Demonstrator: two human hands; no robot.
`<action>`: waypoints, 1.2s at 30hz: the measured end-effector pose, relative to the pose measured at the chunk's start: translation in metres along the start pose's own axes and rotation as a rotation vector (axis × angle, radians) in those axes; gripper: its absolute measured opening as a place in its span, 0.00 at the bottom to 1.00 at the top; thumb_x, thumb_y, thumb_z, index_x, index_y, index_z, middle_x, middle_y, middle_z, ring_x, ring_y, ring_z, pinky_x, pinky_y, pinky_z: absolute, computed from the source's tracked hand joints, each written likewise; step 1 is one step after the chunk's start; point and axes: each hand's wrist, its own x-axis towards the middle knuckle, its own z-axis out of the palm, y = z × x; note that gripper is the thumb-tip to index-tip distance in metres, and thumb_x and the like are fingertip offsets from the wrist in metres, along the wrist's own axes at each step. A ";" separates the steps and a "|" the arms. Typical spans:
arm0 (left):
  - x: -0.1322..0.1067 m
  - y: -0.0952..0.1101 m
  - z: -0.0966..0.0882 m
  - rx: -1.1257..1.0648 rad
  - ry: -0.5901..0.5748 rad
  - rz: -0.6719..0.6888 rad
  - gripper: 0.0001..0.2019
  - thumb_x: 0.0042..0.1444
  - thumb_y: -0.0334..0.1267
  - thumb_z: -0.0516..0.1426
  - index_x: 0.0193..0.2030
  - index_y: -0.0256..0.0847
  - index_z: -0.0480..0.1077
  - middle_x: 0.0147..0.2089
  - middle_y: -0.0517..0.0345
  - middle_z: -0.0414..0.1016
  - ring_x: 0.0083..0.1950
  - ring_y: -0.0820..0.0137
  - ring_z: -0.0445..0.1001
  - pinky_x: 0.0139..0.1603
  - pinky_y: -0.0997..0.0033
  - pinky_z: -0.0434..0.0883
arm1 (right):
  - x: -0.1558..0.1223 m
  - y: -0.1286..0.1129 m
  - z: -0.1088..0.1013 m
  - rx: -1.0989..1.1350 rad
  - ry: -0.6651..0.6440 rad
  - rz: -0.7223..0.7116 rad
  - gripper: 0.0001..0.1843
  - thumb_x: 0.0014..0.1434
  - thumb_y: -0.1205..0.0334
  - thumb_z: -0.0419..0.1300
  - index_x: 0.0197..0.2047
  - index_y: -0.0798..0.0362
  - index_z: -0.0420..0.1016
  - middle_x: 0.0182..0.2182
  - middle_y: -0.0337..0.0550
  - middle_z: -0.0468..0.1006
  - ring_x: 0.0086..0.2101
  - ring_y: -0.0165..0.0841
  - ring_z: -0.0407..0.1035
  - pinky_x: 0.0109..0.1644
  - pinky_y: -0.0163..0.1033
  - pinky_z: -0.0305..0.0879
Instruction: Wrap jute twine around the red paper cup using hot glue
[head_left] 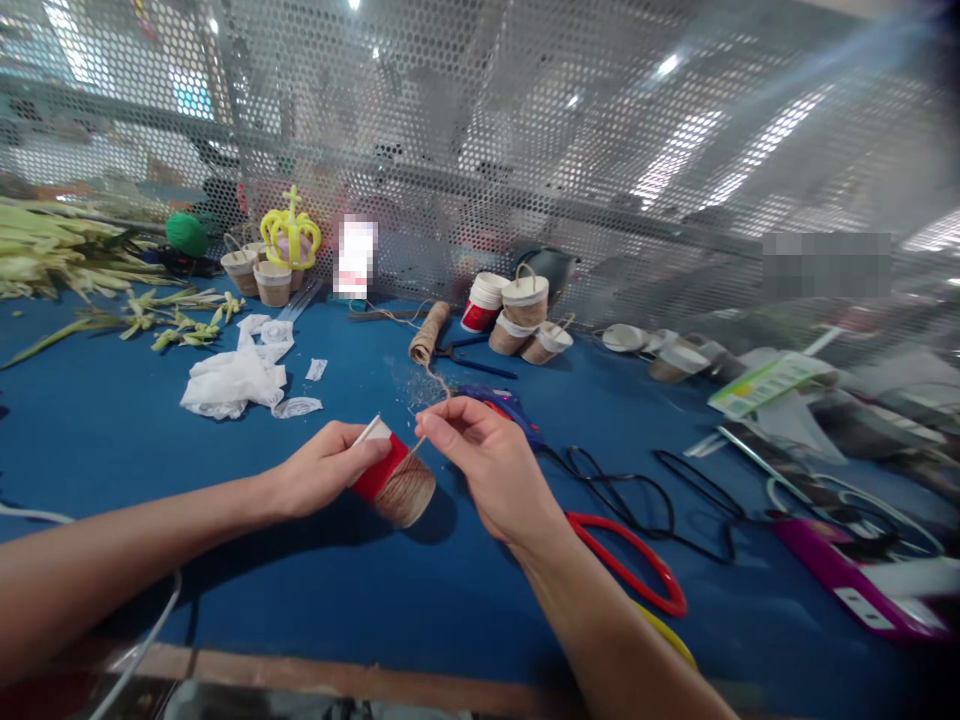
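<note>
Red paper cup, centre frame, tilted above the blue table: the base end is wound in jute twine, the rim end is bare red, the rim is gripped by the left hand, and the free strand is pinched tight by the right hand, below the spool.

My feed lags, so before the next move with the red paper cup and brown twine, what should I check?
1. Left hand grips red paper cup: ok.
2. Right hand pinches brown jute twine: ok.
3. Twine runs unsnagged to the twine spool on the blue table: ok.
4. Wound turns on the cup lie close together: ok.
5. Glue under the turns: cannot tell.
6. Red-handled scissors beside right wrist, within reach: ok.
</note>
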 end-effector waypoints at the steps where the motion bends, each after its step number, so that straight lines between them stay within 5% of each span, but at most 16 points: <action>1: 0.000 0.001 0.000 -0.019 0.004 -0.015 0.16 0.50 0.47 0.48 0.21 0.35 0.60 0.19 0.66 0.54 0.21 0.79 0.49 0.21 0.78 0.50 | 0.000 0.001 -0.001 -0.019 0.005 -0.011 0.08 0.47 0.58 0.62 0.28 0.54 0.70 0.26 0.38 0.73 0.30 0.29 0.66 0.38 0.36 0.61; 16: -0.004 0.001 0.002 -0.076 0.019 0.009 0.17 0.49 0.47 0.50 0.21 0.34 0.63 0.18 0.65 0.57 0.21 0.79 0.51 0.22 0.79 0.54 | 0.003 0.005 0.000 -0.264 0.035 -0.029 0.10 0.50 0.56 0.58 0.28 0.55 0.70 0.26 0.40 0.72 0.29 0.31 0.65 0.36 0.37 0.61; 36: -0.011 0.000 -0.001 0.192 -0.007 0.271 0.18 0.55 0.44 0.45 0.19 0.36 0.58 0.20 0.63 0.55 0.22 0.78 0.52 0.22 0.78 0.54 | -0.001 0.008 0.008 -0.171 -0.004 0.030 0.09 0.48 0.57 0.59 0.27 0.54 0.69 0.26 0.39 0.71 0.28 0.30 0.65 0.35 0.36 0.62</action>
